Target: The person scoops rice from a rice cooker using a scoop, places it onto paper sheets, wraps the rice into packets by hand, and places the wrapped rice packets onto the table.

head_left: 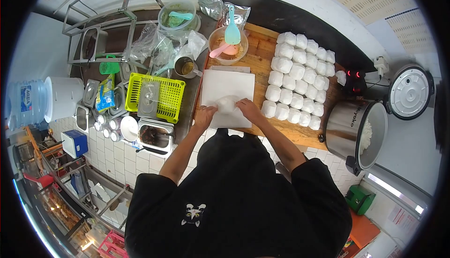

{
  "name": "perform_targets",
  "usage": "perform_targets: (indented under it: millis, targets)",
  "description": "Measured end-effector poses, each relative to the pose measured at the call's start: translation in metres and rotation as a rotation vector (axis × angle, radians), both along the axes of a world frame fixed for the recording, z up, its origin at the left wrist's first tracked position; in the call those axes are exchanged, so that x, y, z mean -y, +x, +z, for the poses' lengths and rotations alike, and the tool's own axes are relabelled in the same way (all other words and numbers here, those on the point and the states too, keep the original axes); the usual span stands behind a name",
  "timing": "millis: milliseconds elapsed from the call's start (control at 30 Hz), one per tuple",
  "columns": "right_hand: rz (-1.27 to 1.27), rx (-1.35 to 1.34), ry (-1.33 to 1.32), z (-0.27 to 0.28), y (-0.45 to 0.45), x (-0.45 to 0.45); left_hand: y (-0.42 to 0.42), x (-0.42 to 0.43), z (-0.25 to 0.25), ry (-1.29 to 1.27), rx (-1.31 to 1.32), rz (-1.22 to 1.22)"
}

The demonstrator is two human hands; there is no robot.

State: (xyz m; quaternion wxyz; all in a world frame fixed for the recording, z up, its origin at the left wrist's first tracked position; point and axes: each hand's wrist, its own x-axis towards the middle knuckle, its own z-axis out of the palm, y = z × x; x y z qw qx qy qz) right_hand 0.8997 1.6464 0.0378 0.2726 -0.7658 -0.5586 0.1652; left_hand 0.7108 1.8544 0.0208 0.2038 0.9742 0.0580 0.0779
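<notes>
A stack of white paper sheets (228,82) lies on the wooden table in front of me. On its lower half is a rounded white mound (228,104); I cannot tell whether it is bare rice or rice under paper. My left hand (205,116) is closed at the left side of the mound, fingers pinching the paper. At the mound's right side, my right hand (248,109) pinches the paper too. Just above the sheets stands a clear bowl (217,54) of orange-brown food, with a pink spoon (219,50) and a turquoise rice scoop (232,31).
Rows of white wrapped packets (293,77) cover the table's right part. Beyond them stands a steel rice cooker (347,128) of white rice, its lid (409,92) open. To my left are a yellow-green basket (173,99), a metal mug (186,67) and a steel food pan (164,148).
</notes>
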Motion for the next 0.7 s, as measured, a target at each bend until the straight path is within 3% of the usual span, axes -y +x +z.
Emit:
perform_targets:
  millis: [133,167,233,300,333,400,567,633,700]
  targets:
    - [-0.269,-0.325,-0.384,0.033,0.006,-0.036,0.031,-0.006,0.019,-0.379,-0.262,0.284]
    - [-0.263,-0.194,-0.324,0.03,0.003,-0.043,0.042,-0.013,0.023,-0.424,-0.385,0.281]
    - [-0.245,0.071,-0.198,0.021,-0.002,-0.054,0.054,-0.014,0.029,-0.173,-0.328,0.2]
    - [-0.187,0.013,-0.139,0.015,0.001,-0.055,0.065,-0.01,0.048,-0.024,-0.359,0.109]
    - [-0.161,-0.015,-0.112,0.013,0.003,-0.052,0.063,-0.009,0.038,-0.114,-0.341,0.119]
    - [-0.177,-0.352,-0.119,0.01,0.009,-0.044,0.061,-0.007,0.026,-0.292,-0.308,0.135]
    - [-0.115,-1.038,-0.145,0.023,0.021,-0.009,0.045,-0.026,0.062,-1.434,-0.495,0.054]
    - [-0.181,-1.312,-0.174,0.077,0.023,0.001,0.042,-0.018,0.1,-1.876,-0.546,0.103]
    - [-0.206,-1.278,-0.183,0.105,0.024,0.004,0.053,0.003,0.081,-1.918,-0.297,0.069]
